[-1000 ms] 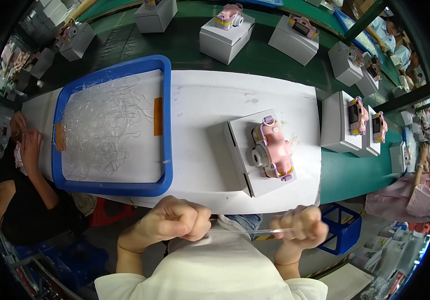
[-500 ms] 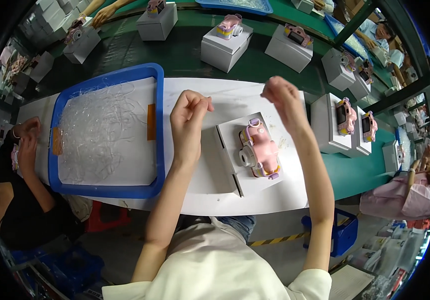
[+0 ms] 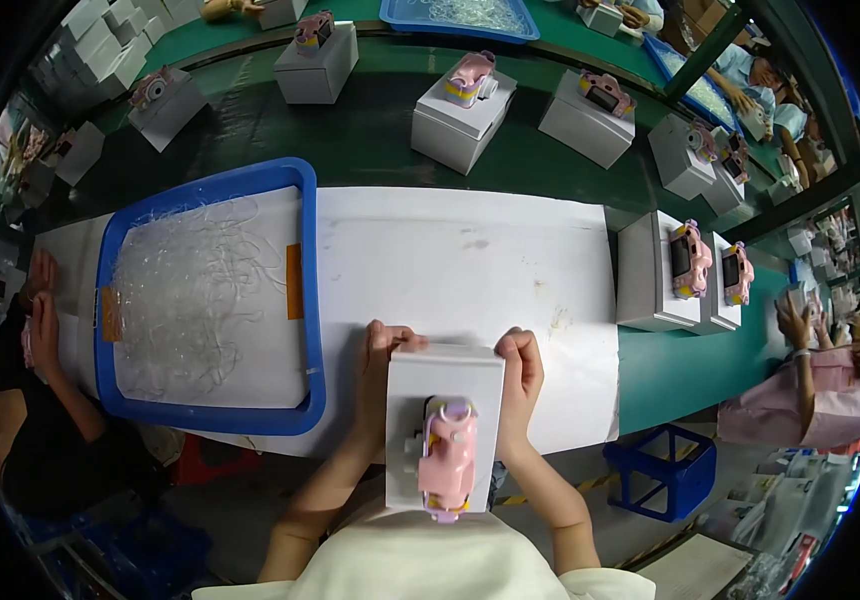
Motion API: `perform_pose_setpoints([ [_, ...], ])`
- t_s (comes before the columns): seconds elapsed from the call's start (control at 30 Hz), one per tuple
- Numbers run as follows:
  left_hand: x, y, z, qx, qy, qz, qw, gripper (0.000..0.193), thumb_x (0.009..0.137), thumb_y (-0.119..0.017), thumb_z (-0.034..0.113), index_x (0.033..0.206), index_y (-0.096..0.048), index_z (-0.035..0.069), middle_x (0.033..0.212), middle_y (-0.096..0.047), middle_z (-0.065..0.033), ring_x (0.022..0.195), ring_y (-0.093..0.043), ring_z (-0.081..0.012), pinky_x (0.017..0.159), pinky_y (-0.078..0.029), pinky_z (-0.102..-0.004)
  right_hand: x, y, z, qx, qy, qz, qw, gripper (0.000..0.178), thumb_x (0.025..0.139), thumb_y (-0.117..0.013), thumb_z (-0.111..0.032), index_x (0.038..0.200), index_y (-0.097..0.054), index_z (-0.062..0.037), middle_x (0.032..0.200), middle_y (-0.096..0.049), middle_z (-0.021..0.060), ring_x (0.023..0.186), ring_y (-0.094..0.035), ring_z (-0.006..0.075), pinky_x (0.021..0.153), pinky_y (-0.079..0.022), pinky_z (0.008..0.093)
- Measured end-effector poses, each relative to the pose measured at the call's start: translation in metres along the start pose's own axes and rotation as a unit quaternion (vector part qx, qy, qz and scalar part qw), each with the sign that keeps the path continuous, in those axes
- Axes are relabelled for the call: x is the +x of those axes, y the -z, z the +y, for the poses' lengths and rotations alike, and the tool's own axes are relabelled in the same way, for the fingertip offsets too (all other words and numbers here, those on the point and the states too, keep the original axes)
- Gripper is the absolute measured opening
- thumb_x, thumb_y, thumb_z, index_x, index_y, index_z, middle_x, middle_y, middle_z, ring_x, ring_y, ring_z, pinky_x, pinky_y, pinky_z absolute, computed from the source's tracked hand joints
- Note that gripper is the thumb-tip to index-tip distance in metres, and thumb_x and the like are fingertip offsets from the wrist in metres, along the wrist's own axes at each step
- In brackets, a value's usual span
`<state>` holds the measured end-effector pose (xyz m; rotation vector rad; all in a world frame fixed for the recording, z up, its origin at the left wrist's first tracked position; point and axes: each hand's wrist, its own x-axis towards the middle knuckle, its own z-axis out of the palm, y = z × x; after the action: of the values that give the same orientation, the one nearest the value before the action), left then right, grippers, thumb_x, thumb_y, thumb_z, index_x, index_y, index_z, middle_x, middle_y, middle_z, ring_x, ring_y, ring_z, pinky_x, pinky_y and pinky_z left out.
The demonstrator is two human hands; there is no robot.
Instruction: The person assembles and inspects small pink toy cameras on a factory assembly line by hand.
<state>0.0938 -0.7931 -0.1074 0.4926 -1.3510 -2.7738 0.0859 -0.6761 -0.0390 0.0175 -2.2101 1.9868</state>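
Close in front of my body, at the table's near edge, is a white box (image 3: 450, 372). A pink toy camera (image 3: 450, 455) with purple and yellow trim rests on top of it. My left hand (image 3: 378, 365) grips the box's left side near its far corner, its fingers bent at the edge. On the opposite side, my right hand (image 3: 522, 372) holds the far right corner with curled fingers. The box's underside is hidden.
Left of my hands lies a blue-rimmed tray (image 3: 310, 300) with clear thin strands. A green conveyor (image 3: 380, 130) beyond the white tabletop (image 3: 470, 260) carries several boxes topped with toy cameras. More stand at right. A blue stool (image 3: 665, 470) is at right; co-workers sit on both sides.
Both hands have come down and toward my body, taking hold of the box. The box, with the toy camera on it, has moved from the tabletop to close against me.
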Motion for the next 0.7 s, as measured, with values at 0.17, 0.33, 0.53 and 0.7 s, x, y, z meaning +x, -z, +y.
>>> perform_pose_setpoints([
  [0.17,-0.010,0.018,0.006,-0.049,0.142,-0.036,0.988,0.035,0.092,-0.034,0.037,0.087,-0.047,0.005,0.084,-0.055,-0.0090,0.077,-0.051,-0.0134,0.072,-0.039,-0.0249,-0.013,0.002,-0.004,-0.020,-0.010,-0.040,0.999,0.013,0.087,-0.040,-0.009,0.074,-0.040,-0.0052,0.073,-0.038,0.0014,0.066,-0.031,0.0096,0.066,-0.028,0.0193],
  [0.33,-0.021,-0.004,0.024,-0.132,0.087,-0.004,0.987,0.031,0.093,-0.032,0.031,0.087,-0.047,0.004,0.084,-0.054,-0.0084,0.078,-0.051,-0.0144,0.074,-0.039,-0.0259,-0.015,0.007,0.004,0.014,-0.105,-0.018,0.994,0.012,0.086,-0.039,-0.007,0.074,-0.039,-0.0049,0.074,-0.038,0.0015,0.067,-0.031,0.0098,0.066,-0.028,0.0196],
  [0.53,-0.031,0.006,0.015,0.073,-0.064,0.006,0.995,0.024,0.091,-0.033,0.022,0.087,-0.047,0.003,0.093,-0.051,-0.0088,0.081,-0.050,-0.0154,0.077,-0.038,-0.0262,-0.032,0.014,0.012,-0.004,-0.026,-0.045,0.999,0.009,0.083,-0.041,-0.004,0.074,-0.044,-0.0031,0.073,-0.041,0.0032,0.065,-0.033,0.0107,0.063,-0.030,0.0207],
  [0.7,-0.041,0.031,0.010,0.175,-0.081,-0.040,0.980,0.025,0.088,-0.040,0.027,0.091,-0.046,0.003,0.108,-0.044,-0.0105,0.096,-0.045,-0.0180,0.085,-0.034,-0.0293,-0.031,0.033,0.012,-0.049,-0.013,-0.140,0.989,0.013,0.084,-0.043,-0.009,0.073,-0.046,-0.0023,0.070,-0.045,0.0032,0.063,-0.036,0.0107,0.060,-0.031,0.0215],
])
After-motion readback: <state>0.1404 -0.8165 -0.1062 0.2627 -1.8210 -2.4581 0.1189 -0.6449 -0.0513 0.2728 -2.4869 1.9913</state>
